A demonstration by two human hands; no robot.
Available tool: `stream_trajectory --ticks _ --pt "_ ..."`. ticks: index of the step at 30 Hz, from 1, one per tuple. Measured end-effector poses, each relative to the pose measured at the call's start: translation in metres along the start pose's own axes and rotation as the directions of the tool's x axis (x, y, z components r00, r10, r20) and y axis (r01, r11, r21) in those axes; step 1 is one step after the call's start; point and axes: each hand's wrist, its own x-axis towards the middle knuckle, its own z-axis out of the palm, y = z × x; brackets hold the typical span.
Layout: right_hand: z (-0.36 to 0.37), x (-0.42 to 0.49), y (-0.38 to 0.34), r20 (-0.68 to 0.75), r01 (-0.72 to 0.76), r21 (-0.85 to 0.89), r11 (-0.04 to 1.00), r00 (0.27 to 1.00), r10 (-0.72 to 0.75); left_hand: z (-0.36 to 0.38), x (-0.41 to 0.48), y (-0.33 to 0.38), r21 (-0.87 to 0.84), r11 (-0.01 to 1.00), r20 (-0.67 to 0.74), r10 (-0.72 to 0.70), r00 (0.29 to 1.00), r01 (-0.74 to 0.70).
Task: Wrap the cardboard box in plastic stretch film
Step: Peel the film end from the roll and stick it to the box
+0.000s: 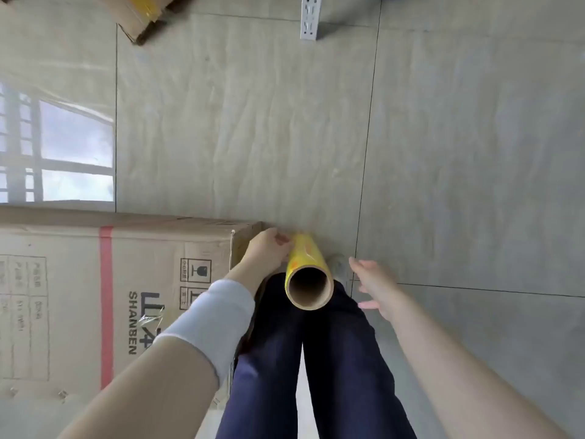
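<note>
1. I see the cardboard box (79,296) at 9 o'clock, lying on the tiled floor (285,122) with a red stripe across it.
2. The yellow roll of film (308,270) stands on end just below centre, beside the box's right corner, its hollow core facing me.
3. The left hand (269,253) sits between box and roll, fingers curled on the roll's side, holding it.
4. The right hand (375,285), at the roll's 3 o'clock, is apart from it, fingers straight and spread, holding nothing.
5. A second box (139,17) lies at 11 o'clock, and a white metal post (310,17) at 12.
</note>
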Motion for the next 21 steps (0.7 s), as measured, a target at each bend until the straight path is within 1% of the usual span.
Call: stream_trajectory --ticks 2,4,7,8,10,13,15,17,19,21 --pt "0.012 0.036 0.004 0.064 -0.111 0.127 0.986 0.993 0.103 0.008 0.027 -0.004 0.121 0.987 0.066 0.102 0.993 -0.109" --pt "0.025 0.070 0.009 0.143 -0.196 0.220 0.956 0.975 0.168 0.010 0.048 -0.003 0.230 0.945 0.153 0.199 0.968 -0.231" --pt "0.039 0.111 0.015 0.281 -0.303 0.350 0.886 0.937 0.209 0.013 0.071 -0.006 0.366 0.830 0.324 0.310 0.894 -0.421" --pt "0.043 0.122 0.019 0.345 -0.329 0.395 0.858 0.918 0.194 0.012 0.074 -0.006 0.402 0.781 0.378 0.335 0.863 -0.479" --pt "0.051 0.137 0.023 0.464 -0.373 0.455 0.809 0.874 0.142 0.011 0.085 -0.011 0.421 0.689 0.476 0.386 0.790 -0.590" --pt "0.057 0.145 0.026 0.543 -0.395 0.519 0.758 0.837 0.064 0.010 0.093 -0.015 0.401 0.528 0.571 0.494 0.655 -0.748" --pt "0.058 0.152 0.029 0.551 -0.381 0.525 0.761 0.834 0.037 0.011 0.096 -0.018 0.410 0.430 0.603 0.534 0.593 -0.804" --pt "0.059 0.152 0.029 0.538 -0.376 0.512 0.772 0.841 0.052 0.014 0.094 -0.018 0.434 0.306 0.617 0.585 0.527 -0.847" --pt "0.061 0.150 0.025 0.537 -0.372 0.501 0.781 0.842 0.056 0.015 0.093 -0.017 0.429 0.152 0.628 0.659 0.415 -0.890" --pt "0.064 0.151 0.025 0.519 -0.366 0.473 0.801 0.851 0.082 0.014 0.093 -0.017 0.418 0.026 0.651 0.689 0.320 -0.908"
